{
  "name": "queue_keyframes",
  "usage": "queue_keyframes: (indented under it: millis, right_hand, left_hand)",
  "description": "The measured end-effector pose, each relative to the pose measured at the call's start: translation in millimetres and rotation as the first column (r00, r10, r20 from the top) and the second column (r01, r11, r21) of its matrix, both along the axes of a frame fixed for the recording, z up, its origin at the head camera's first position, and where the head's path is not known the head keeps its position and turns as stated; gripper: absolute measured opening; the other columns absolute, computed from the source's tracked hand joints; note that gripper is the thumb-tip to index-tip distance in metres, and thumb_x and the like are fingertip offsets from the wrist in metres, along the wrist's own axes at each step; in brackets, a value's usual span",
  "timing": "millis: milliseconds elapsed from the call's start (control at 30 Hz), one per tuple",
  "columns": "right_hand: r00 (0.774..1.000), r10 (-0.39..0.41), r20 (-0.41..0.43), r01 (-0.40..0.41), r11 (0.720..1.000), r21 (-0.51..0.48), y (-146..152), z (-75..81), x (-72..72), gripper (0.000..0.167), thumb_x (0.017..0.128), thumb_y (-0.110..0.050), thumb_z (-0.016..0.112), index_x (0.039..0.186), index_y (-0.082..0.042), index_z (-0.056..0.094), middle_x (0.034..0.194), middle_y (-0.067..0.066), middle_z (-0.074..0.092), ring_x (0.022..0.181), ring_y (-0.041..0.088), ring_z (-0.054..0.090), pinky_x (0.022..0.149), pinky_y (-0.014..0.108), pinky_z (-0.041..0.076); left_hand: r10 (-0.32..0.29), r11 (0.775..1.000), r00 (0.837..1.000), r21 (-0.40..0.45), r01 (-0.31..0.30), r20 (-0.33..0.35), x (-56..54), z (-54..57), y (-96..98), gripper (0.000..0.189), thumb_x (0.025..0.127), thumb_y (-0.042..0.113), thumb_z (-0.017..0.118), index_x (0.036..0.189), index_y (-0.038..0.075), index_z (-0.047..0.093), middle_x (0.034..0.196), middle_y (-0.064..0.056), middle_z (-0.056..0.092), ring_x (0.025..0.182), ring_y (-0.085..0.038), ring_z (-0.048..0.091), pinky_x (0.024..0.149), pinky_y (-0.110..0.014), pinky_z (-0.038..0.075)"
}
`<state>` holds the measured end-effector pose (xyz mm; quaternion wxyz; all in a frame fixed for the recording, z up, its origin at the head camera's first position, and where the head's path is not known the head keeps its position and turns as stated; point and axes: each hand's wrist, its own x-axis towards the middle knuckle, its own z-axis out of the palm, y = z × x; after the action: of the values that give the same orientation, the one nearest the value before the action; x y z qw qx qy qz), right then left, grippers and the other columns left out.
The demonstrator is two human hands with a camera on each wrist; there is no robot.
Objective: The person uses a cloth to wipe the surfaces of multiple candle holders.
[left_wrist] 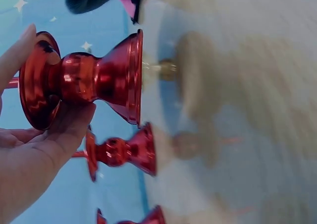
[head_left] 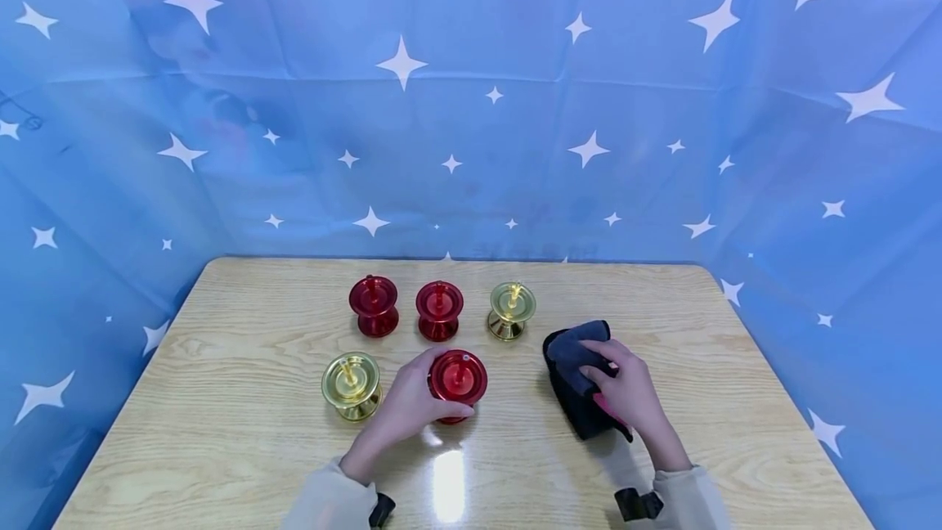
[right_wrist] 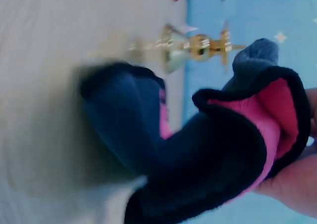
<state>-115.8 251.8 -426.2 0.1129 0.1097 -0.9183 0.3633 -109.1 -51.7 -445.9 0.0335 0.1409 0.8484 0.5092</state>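
Observation:
My left hand [head_left: 412, 399] grips a shiny red candle holder [head_left: 459, 376] near the middle of the table, thumb and fingers around its upper dish. In the left wrist view, this red candle holder [left_wrist: 81, 80] has a narrow waist and a flared base, close over the tabletop. At the right, my right hand [head_left: 629, 387] pinches a folded dark blue cloth [head_left: 577, 379] with black edging. Its pink underside shows in the right wrist view, where the bunched cloth [right_wrist: 208, 154] hides most of the fingers.
Behind the left hand stand two red candle holders [head_left: 377, 321] in a row with a gold candle holder [head_left: 509, 325]. Another gold candle holder [head_left: 356, 411] stands just left of that hand. The wooden table [head_left: 221, 399] meets a blue starred curtain [head_left: 471, 121] at its back.

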Motion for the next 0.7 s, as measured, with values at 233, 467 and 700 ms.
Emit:
queue_keyframes:
  millis: [233, 467, 700]
  right_hand:
    - [0.997, 0.078, 0.020, -0.075, 0.991, -0.109, -16, 25.5, 12.4, 0.034, 0.078, 0.004, 0.068, 0.110, -0.005, 0.065, 0.092, 0.000, 0.062, 0.080, 0.010, 0.054, 0.063, 0.026, 0.047]
    - [0.983, 0.182, -0.014, -0.182, 0.971, -0.157, -40, 39.0, 20.3, 0.035, 0.079, 0.003, 0.067, 0.112, -0.007, 0.064, 0.094, -0.001, 0.062, 0.082, 0.011, 0.055, 0.062, 0.026, 0.047]
    - [0.965, 0.264, 0.012, -0.258, 0.950, -0.175, -56, 38.3, 21.4, 0.038, 0.080, 0.003, 0.066, 0.117, -0.007, 0.061, 0.095, 0.000, 0.060, 0.080, 0.013, 0.054, 0.061, 0.025, 0.047]
  left_hand:
    - [-0.058, 0.998, 0.998, 0.000, 0.058, 0.009, 5.6, 20.3, 16.0, 0.088, 0.059, 0.037, 0.085, 0.127, -0.002, 0.045, 0.119, -0.013, 0.055, 0.109, -0.026, 0.052, 0.092, -0.042, 0.043]
    - [-0.110, 0.994, 0.994, -0.009, 0.110, -0.006, 10.2, 32.6, 27.3, 0.089, 0.061, 0.035, 0.084, 0.130, -0.004, 0.042, 0.121, -0.013, 0.054, 0.111, -0.025, 0.051, 0.092, -0.040, 0.043]
    - [-0.111, 0.993, 0.993, 0.029, 0.112, -0.029, 11.9, 36.7, 31.5, 0.090, 0.062, 0.028, 0.085, 0.132, -0.003, 0.038, 0.120, -0.013, 0.055, 0.107, -0.024, 0.054, 0.090, -0.039, 0.045]
